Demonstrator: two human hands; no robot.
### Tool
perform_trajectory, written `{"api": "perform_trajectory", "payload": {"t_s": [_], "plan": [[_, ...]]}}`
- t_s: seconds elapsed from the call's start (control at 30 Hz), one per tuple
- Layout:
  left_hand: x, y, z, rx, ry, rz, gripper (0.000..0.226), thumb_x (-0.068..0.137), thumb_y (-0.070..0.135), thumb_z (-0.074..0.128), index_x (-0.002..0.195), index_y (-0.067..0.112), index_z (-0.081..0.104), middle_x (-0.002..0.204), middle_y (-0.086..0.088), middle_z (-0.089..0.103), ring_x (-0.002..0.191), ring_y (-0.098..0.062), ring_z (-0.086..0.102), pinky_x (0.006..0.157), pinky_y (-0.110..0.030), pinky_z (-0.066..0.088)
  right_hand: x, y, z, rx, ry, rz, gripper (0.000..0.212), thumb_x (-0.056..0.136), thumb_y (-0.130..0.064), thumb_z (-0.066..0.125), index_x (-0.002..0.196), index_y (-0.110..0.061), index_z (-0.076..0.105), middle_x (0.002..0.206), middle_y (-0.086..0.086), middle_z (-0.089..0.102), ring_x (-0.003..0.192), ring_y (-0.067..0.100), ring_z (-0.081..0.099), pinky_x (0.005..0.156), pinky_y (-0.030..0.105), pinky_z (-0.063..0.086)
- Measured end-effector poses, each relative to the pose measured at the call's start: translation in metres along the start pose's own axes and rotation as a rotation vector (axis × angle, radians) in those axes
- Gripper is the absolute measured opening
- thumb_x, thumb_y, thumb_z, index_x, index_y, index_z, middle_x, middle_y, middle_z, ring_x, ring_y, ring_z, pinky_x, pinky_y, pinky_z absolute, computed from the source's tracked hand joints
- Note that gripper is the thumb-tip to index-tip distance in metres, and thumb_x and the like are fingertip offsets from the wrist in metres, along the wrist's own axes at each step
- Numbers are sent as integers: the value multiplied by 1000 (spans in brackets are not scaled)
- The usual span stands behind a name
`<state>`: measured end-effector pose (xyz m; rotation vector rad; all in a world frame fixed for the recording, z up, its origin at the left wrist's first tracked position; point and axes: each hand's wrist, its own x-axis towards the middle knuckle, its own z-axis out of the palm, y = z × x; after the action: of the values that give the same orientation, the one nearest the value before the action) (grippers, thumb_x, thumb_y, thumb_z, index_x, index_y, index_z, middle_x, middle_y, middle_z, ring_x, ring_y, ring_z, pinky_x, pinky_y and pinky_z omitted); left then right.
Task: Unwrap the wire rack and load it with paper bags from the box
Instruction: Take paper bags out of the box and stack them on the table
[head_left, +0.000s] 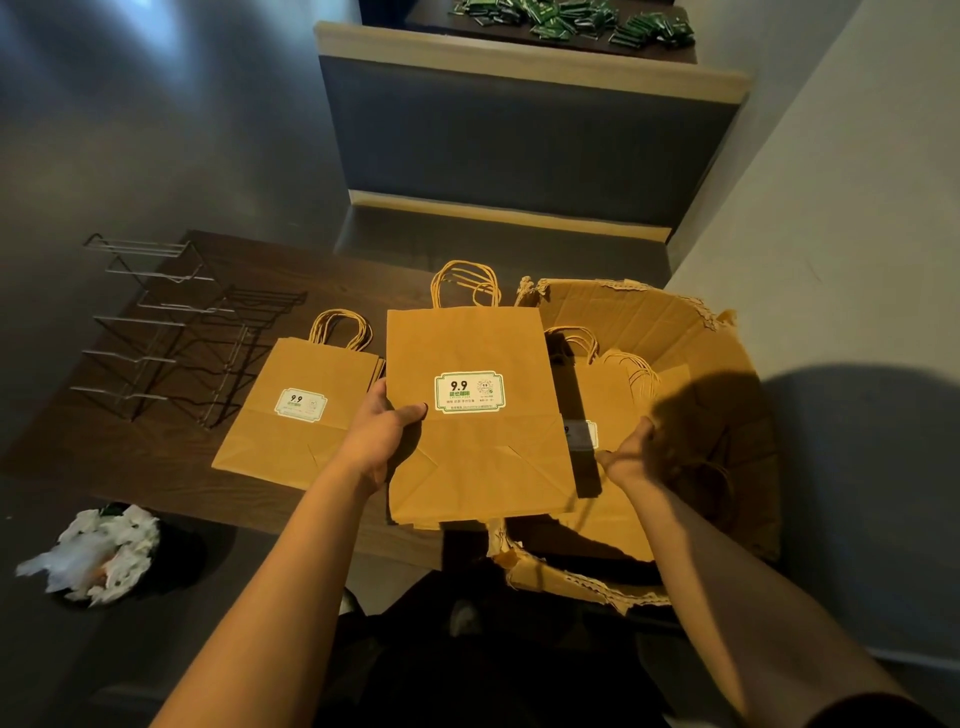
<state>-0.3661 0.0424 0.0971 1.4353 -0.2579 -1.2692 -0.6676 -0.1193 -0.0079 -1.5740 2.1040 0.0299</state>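
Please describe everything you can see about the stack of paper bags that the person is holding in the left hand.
The held stack of bags is flat, folded brown kraft paper with twisted paper handles at the far end. The top bag carries a white label with a green border reading 9.9. Several bag edges show at the near end. The left hand grips its left edge, thumb on top, and the stack seems held above the table edge. Its right edge overlaps the torn cardboard box. The right hand lies beside it; contact is unclear.
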Motion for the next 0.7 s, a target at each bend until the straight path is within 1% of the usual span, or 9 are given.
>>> {"api": "perform_trajectory", "payload": {"t_s": [0.17, 0.27, 0.33, 0.43, 0.53, 0.6, 0.63, 0.7], "plan": [[-3, 2, 1, -10, 17, 16, 44, 98, -9, 54, 134, 17, 55, 116, -11, 75, 95, -23, 74, 70, -29, 58, 6, -5, 7, 256, -28, 152, 92, 77, -31, 86, 147, -11, 29, 152, 20, 32, 138, 41, 38, 111, 55, 39], [-5, 1, 2, -2, 24, 20, 43, 98, -9, 53, 134, 16, 54, 112, -10, 75, 92, -22, 74, 70, -28, 57, 11, -4, 5, 354, -57, 185, 79, 78, -31, 85, 140, -5, 44, 145, 21, 44, 131, 42, 48, 104, 50, 47], [-5, 0, 4, -4, 22, 22, 44, 98, -10, 53, 135, 15, 54, 111, -9, 75, 91, -21, 74, 68, -27, 57, 8, -6, 0, 437, -75, 166, 77, 79, -25, 85, 141, -5, 45, 143, 18, 50, 129, 40, 51, 103, 47, 48], [-5, 1, 5, -14, 24, 23, 43, 99, -9, 53, 135, 14, 54, 112, -11, 75, 89, -20, 75, 68, -27, 58, 0, -9, -7, 566, -126, 116, 74, 87, -15, 79, 148, -1, 40, 146, 17, 51, 134, 38, 49, 108, 42, 42], [-5, 2, 5, -27, 40, 24, 36, 101, -3, 53, 133, 15, 56, 113, -11, 75, 85, -17, 74, 66, -26, 58, -13, -7, -14, 675, -180, 124, 81, 93, -20, 74, 157, -5, 27, 157, 17, 39, 143, 36, 39, 113, 43, 36], [-5, 1, 7, -30, 40, 24, 33, 102, 1, 55, 132, 14, 56, 114, -11, 75, 86, -16, 74, 67, -25, 58, -19, -2, -19, 699, -207, 79, 80, 95, -19, 71, 158, -6, 24, 161, 16, 33, 146, 35, 35, 115, 44, 33], [-5, 0, 7, -23, 34, 26, 34, 102, 1, 55, 133, 14, 55, 116, -11, 74, 88, -16, 74, 68, -25, 58, -21, 0, -24, 712, -207, 45, 76, 97, -16, 69, 158, -5, 25, 160, 14, 34, 145, 33, 36, 115, 44, 34], [-4, -1, 7, -6, 19, 32, 36, 102, 0, 55, 136, 12, 53, 119, -13, 73, 92, -19, 74, 71, -27, 58, -27, 4, -38, 790, -174, -13, 60, 99, -7, 63, 152, -2, 36, 145, 11, 49, 136, 31, 45, 108, 43, 39]]}}
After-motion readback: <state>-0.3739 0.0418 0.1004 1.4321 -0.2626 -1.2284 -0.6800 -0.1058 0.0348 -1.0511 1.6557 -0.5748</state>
